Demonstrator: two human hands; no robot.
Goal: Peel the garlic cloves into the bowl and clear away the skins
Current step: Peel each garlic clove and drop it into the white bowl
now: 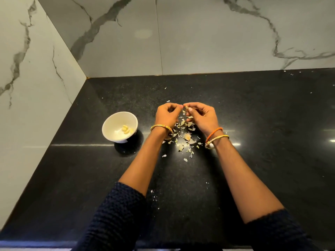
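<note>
A small white bowl (118,126) stands on the black counter (262,124), left of my hands, with a few peeled garlic cloves (126,129) inside. My right hand (203,116) pinches a garlic clove (187,107) between thumb and fingertips above the counter. My left hand (167,115) has curled fingers, its fingertips meeting the clove's tip; I cannot tell if they pinch skin. Below and between both hands lies a scatter of papery garlic skins (183,134), with one larger unpeeled piece (187,136) among them.
Marble walls (117,42) close the counter at the back and left, forming a corner behind the bowl. Small skin flakes (154,194) lie nearer the front edge and at the far right back. Bangles circle both wrists.
</note>
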